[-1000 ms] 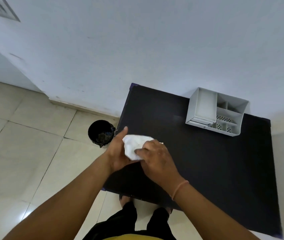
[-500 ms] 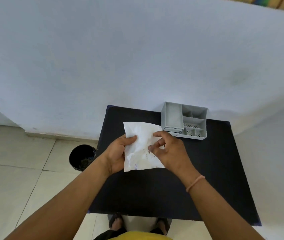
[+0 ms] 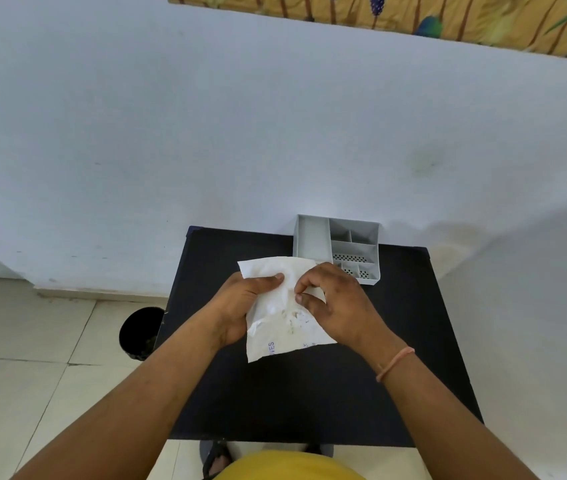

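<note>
Seemingly opening a white paper packet point(image 3: 282, 327) over the black surface point(image 3: 309, 393); clamping its edge in the left grip point(image 3: 240, 303), pinching paper just beside with the right grip point(image 3: 337, 306); next, probably pulling apart gently.

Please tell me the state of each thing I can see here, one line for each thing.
white packet: wrinkled, held above the black table; open or sealed, cannot tell.
left hand: grips the packet's left edge, thumb on front.
right hand: pinches the packet near its top.
grey organizer: upright at the table's far edge, compartments look empty.
black bin: upright on the floor, left of the table.
</note>
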`<state>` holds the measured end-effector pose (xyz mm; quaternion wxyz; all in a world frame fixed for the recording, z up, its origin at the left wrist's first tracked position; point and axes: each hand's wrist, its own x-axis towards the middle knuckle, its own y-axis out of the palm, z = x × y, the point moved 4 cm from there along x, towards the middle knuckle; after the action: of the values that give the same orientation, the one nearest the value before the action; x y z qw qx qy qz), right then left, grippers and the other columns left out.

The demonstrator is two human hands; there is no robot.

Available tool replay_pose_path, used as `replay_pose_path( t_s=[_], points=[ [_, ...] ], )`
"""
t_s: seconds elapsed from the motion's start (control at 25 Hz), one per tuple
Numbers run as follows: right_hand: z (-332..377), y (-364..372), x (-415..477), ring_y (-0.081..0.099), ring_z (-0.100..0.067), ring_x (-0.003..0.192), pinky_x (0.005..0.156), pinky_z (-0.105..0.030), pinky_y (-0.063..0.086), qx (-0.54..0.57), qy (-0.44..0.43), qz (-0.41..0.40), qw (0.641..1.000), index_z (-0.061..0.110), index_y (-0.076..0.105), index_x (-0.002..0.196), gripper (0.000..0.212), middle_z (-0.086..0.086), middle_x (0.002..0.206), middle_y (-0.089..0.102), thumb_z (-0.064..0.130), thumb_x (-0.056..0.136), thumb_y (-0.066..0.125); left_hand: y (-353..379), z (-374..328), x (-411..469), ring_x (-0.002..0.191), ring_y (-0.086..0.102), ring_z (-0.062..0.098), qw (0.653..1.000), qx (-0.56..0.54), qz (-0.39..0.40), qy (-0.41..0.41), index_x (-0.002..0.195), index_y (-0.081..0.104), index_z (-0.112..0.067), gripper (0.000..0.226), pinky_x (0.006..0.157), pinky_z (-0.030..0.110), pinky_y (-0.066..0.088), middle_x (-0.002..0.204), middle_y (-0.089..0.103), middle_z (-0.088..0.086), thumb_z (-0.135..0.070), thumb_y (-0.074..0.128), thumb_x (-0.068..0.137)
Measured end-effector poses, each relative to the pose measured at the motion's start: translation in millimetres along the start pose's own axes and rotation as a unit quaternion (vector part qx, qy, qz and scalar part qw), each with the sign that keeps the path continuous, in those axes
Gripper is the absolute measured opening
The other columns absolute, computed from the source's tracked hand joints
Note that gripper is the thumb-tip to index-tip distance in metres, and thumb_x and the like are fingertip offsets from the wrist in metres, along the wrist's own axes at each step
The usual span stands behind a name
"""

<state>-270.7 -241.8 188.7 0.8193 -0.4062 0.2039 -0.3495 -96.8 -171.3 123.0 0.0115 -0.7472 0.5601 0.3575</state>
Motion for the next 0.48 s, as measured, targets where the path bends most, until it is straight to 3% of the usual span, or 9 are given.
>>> replay_pose_path(
  t_s=[0.12,0.28,0.48],
  points=[
    [-5,-6,-5,0.062,-0.01,0.106,0.096,-0.028,0.049,-0.01,-0.001,0.042,0.999,0.027,0.068,0.124,0.033,0.003,0.115,0.061,0.031,0.093,0.077,12,-3,-2,0.116,0.077,0.046,1.0,0.007,0.003,0.006,0.134,0.073,-0.012,0.037,0.104,0.068,0.058,0.127,0.079,0.022,-0.02,0.077,0.098],
    [-9,-15,-3,0.059,-0.007,0.095,0.087,-0.023,0.046,-0.003,0.001,0.027,1.0,0.03,0.071,0.108,0.025,0.006,0.104,0.061,0.032,0.087,0.083,26,-3,-5,0.113,0.078,0.047,0.999,0.04,0.006,0.014,0.129,0.075,-0.006,0.033,0.097,0.062,0.063,0.124,0.08,0.025,-0.019,0.077,0.098],
    [-8,-19,0,0.06,-0.008,0.095,0.085,-0.024,0.045,-0.003,-0.009,0.022,1.0,0.031,0.074,0.094,0.013,0.009,0.099,0.061,0.031,0.086,0.084,34,-5,-5,0.109,0.08,0.043,0.998,0.06,-0.016,0.013,0.127,0.076,-0.007,0.03,0.09,0.056,0.066,0.119,0.082,0.022,-0.018,0.075,0.1]
  ],
)
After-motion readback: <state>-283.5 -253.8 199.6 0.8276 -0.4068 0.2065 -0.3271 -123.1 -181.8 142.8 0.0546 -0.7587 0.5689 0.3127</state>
